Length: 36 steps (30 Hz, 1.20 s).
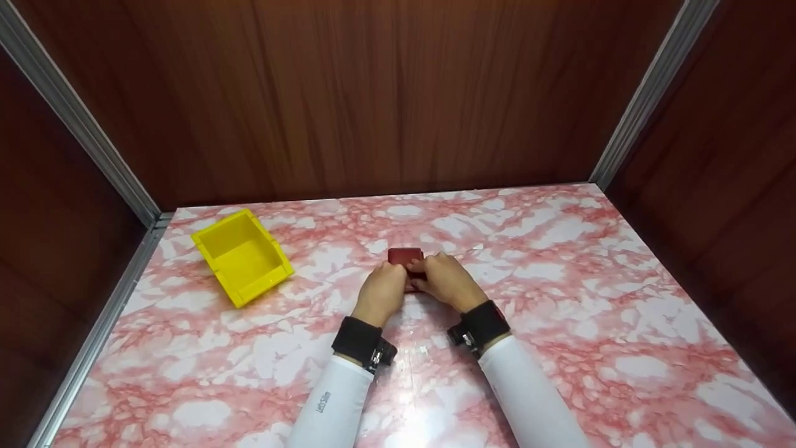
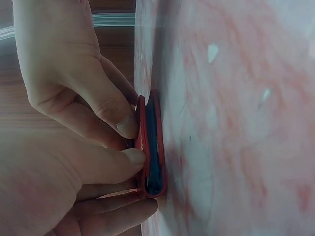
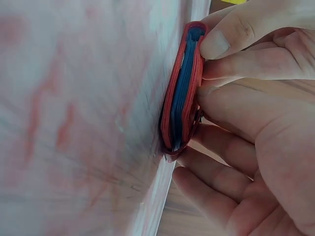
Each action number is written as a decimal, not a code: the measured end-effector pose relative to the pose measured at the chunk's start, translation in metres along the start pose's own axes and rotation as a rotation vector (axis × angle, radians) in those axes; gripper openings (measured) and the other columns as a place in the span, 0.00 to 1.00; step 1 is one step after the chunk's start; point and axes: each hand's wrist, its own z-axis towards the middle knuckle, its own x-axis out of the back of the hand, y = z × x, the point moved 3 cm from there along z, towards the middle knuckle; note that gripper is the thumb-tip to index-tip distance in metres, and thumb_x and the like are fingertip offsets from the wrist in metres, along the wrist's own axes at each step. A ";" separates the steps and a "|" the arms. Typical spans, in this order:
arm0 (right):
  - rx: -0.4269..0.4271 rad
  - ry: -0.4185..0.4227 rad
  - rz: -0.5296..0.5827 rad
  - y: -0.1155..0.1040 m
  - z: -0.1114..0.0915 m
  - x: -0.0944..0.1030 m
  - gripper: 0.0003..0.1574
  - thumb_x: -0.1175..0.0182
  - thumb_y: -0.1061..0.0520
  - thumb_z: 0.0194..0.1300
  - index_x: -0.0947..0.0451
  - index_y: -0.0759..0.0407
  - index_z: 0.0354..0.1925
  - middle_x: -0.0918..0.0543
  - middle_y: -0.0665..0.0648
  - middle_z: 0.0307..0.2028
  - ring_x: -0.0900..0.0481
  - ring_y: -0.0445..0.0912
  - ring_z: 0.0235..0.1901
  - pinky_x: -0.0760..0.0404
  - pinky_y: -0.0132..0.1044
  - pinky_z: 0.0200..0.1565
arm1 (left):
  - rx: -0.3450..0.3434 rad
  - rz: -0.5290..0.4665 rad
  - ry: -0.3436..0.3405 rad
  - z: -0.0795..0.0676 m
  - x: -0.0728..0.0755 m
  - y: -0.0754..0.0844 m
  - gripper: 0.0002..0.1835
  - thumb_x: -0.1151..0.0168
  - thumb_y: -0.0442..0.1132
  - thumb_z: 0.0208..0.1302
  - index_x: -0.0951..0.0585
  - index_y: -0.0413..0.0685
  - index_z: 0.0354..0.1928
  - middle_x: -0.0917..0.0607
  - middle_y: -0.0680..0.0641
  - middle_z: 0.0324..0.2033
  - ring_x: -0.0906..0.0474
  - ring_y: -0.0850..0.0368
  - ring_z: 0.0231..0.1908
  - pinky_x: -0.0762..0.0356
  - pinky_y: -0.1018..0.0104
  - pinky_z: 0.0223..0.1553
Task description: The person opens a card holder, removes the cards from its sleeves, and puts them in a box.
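A small red card wallet (image 1: 404, 255) lies closed over itself near the middle of the table. Its open side shows blue sleeves (image 3: 183, 98) stacked between the red covers in the right wrist view. My left hand (image 1: 382, 290) grips the folded spine end, thumb (image 2: 132, 158) on the upper cover and fingers round the spine. At the opposite end, my right hand (image 1: 453, 283) holds the wallet, its thumb (image 3: 221, 103) on the upper cover and fingers along the far edge. Both hands hide much of the cover in the head view.
A yellow plastic bin (image 1: 245, 261) stands at the left of the pink-and-white marbled table (image 1: 559, 367). Dark wood panels (image 1: 398, 99) with metal corner posts enclose the back and sides.
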 end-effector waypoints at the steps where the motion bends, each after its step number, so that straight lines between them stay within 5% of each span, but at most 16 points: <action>1: 0.002 -0.001 -0.004 -0.001 -0.002 -0.001 0.15 0.27 0.60 0.69 0.08 0.58 0.53 0.06 0.64 0.46 0.10 0.62 0.41 0.12 0.57 0.50 | -0.003 -0.006 0.004 -0.002 0.000 0.000 0.06 0.35 0.27 0.69 0.09 0.35 0.40 0.08 0.32 0.41 0.08 0.37 0.46 0.11 0.45 0.51; 11: 0.034 -0.004 -0.007 -0.022 -0.010 0.004 0.01 0.25 0.64 0.63 0.08 0.60 0.35 0.07 0.62 0.34 0.09 0.59 0.37 0.12 0.54 0.45 | -0.012 -0.039 0.041 -0.017 0.010 0.003 0.05 0.37 0.26 0.69 0.12 0.35 0.36 0.08 0.32 0.38 0.08 0.34 0.40 0.11 0.42 0.43; 12: 0.028 -0.004 -0.001 -0.023 -0.011 0.004 0.01 0.24 0.64 0.62 0.09 0.60 0.34 0.07 0.62 0.33 0.09 0.58 0.36 0.12 0.54 0.44 | -0.024 -0.025 0.056 -0.014 -0.002 -0.004 0.07 0.38 0.28 0.71 0.12 0.37 0.36 0.07 0.34 0.37 0.08 0.36 0.39 0.10 0.43 0.42; 17: 0.032 -0.011 0.010 -0.030 -0.016 0.004 0.05 0.23 0.63 0.60 0.10 0.60 0.29 0.08 0.60 0.29 0.10 0.54 0.32 0.12 0.51 0.39 | -0.030 0.016 0.053 -0.018 0.002 0.002 0.09 0.39 0.29 0.73 0.12 0.39 0.35 0.07 0.36 0.37 0.07 0.37 0.38 0.09 0.44 0.41; 21: 0.044 -0.023 -0.004 -0.035 -0.014 0.007 0.07 0.22 0.62 0.60 0.11 0.60 0.28 0.08 0.61 0.28 0.11 0.55 0.31 0.12 0.52 0.39 | 0.011 0.010 0.022 -0.022 0.018 0.009 0.06 0.35 0.27 0.69 0.11 0.38 0.35 0.06 0.36 0.38 0.07 0.36 0.39 0.09 0.45 0.42; 26: 0.068 -0.014 -0.012 -0.035 -0.025 0.005 0.07 0.20 0.60 0.60 0.10 0.60 0.29 0.09 0.60 0.28 0.11 0.54 0.32 0.12 0.50 0.40 | -0.003 -0.009 0.016 -0.028 0.020 0.005 0.06 0.33 0.23 0.60 0.12 0.38 0.28 0.07 0.36 0.34 0.08 0.37 0.36 0.09 0.46 0.39; 27: 0.077 -0.012 -0.010 -0.035 -0.027 0.004 0.07 0.20 0.60 0.60 0.10 0.59 0.30 0.09 0.60 0.28 0.11 0.53 0.32 0.11 0.49 0.40 | -0.029 -0.008 0.033 -0.027 0.010 -0.005 0.07 0.32 0.25 0.60 0.13 0.41 0.26 0.07 0.38 0.32 0.08 0.39 0.34 0.10 0.48 0.38; 32: 0.104 -0.032 0.000 -0.035 -0.033 0.006 0.02 0.21 0.59 0.62 0.07 0.55 0.33 0.07 0.56 0.30 0.11 0.49 0.32 0.11 0.46 0.39 | -0.036 0.002 0.009 -0.035 0.015 -0.007 0.07 0.21 0.30 0.56 0.12 0.42 0.25 0.08 0.40 0.30 0.09 0.39 0.35 0.10 0.50 0.40; 36: 0.093 -0.074 0.005 -0.041 -0.037 0.006 0.04 0.20 0.58 0.60 0.07 0.55 0.31 0.07 0.54 0.29 0.13 0.47 0.31 0.12 0.45 0.40 | -0.005 0.017 -0.023 -0.046 0.028 0.005 0.05 0.21 0.27 0.55 0.11 0.38 0.29 0.09 0.36 0.32 0.09 0.36 0.36 0.10 0.48 0.41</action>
